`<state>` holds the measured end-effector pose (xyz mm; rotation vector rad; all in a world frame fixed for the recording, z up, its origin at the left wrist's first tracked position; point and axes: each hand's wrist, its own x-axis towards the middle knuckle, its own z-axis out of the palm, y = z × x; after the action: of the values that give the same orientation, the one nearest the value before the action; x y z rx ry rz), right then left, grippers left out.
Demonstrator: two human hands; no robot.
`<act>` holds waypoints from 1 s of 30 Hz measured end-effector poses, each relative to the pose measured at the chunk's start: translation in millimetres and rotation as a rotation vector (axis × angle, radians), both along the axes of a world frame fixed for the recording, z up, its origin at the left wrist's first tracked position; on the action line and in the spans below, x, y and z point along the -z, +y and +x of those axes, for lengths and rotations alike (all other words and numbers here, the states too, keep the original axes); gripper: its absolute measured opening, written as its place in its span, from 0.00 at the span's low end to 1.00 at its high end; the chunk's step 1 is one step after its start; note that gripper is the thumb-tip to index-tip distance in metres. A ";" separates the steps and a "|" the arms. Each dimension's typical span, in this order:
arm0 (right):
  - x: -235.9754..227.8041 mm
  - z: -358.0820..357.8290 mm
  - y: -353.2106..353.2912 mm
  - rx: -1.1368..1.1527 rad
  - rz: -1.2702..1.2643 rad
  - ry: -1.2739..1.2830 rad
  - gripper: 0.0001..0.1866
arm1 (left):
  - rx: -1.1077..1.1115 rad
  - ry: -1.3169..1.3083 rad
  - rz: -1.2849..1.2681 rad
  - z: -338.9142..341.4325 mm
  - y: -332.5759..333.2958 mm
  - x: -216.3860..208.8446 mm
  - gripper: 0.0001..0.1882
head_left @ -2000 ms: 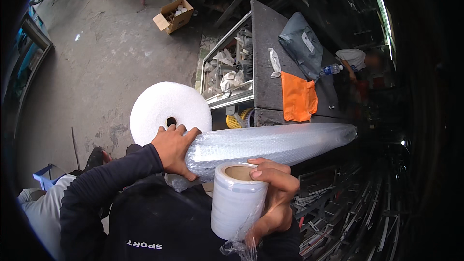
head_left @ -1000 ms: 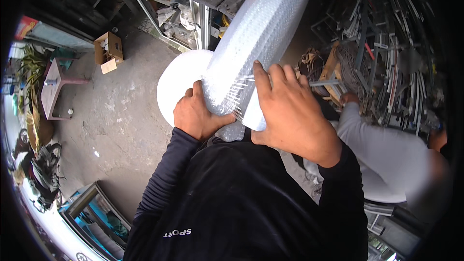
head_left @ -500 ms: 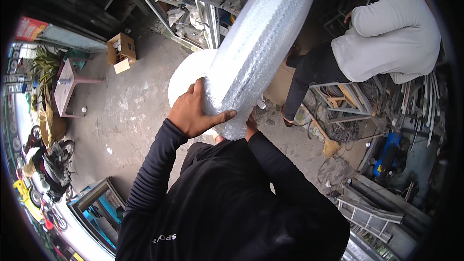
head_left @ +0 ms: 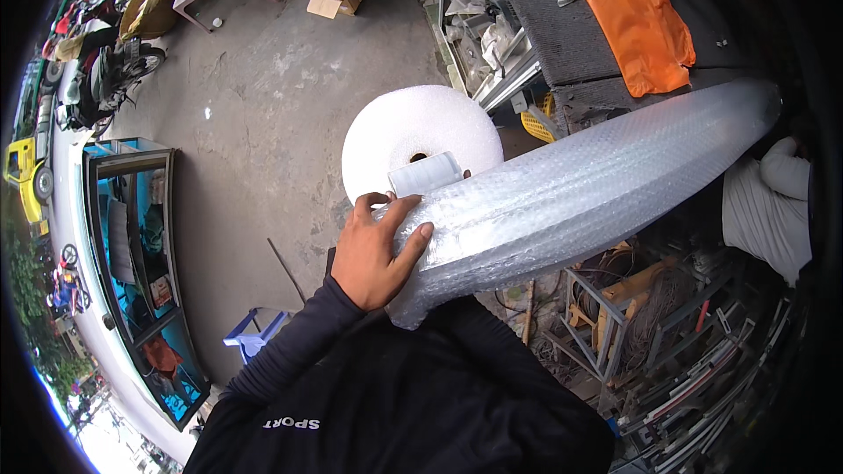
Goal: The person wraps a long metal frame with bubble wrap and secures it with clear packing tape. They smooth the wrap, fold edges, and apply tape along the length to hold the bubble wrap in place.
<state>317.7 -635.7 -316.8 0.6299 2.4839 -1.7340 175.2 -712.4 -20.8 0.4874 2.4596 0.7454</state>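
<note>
A long bundle in bubble wrap (head_left: 571, 197) slants across in front of me, its near end at my body and its far end up to the right. My left hand (head_left: 378, 250) grips the near end, thumb on top and fingers at the upper edge. Just past those fingers is a small roll of clear film (head_left: 426, 174). A fingertip of my right hand (head_left: 467, 174) shows at the roll's end; the bundle hides the rest of that hand. Behind it stands a big white roll of wrap (head_left: 378, 136) with a dark core hole.
An orange sheet (head_left: 641, 39) lies on a dark worktable (head_left: 544, 13) at the upper right. A person in a light shirt (head_left: 773, 202) is at the far right, near metal bars (head_left: 702, 395). A glass-fronted cabinet (head_left: 171, 211) and a blue stool (head_left: 255, 333) stand left.
My view has turned to the right, and the bundle has swung from pointing steeply away to slanting right. The small roll has come into view above the bundle. My left hand still holds the near end.
</note>
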 end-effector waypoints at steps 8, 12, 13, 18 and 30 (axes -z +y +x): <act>-13.8 16.5 32.9 -0.160 -0.017 -0.066 0.42 | -0.203 -0.143 0.186 -1.1 8.2 10.3 0.30; -21.5 22.2 51.4 -0.236 0.041 -0.115 0.39 | -0.198 -0.063 0.215 0.5 5.1 15.2 0.30; -23.3 25.2 58.2 -0.258 0.067 -0.138 0.39 | -0.189 -0.061 0.208 0.9 4.2 16.1 0.30; -89.9 35.8 122.4 -0.556 0.365 -0.489 0.36 | -0.148 -0.013 0.222 1.0 2.0 21.8 0.27; -357.2 -246.0 131.5 -0.875 0.074 -0.189 0.43 | -0.141 0.082 0.228 7.0 1.4 29.8 0.29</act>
<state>71.7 -504.2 40.4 -0.2730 2.1686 -1.1733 182.2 -711.1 -50.6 0.4388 2.5172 1.0922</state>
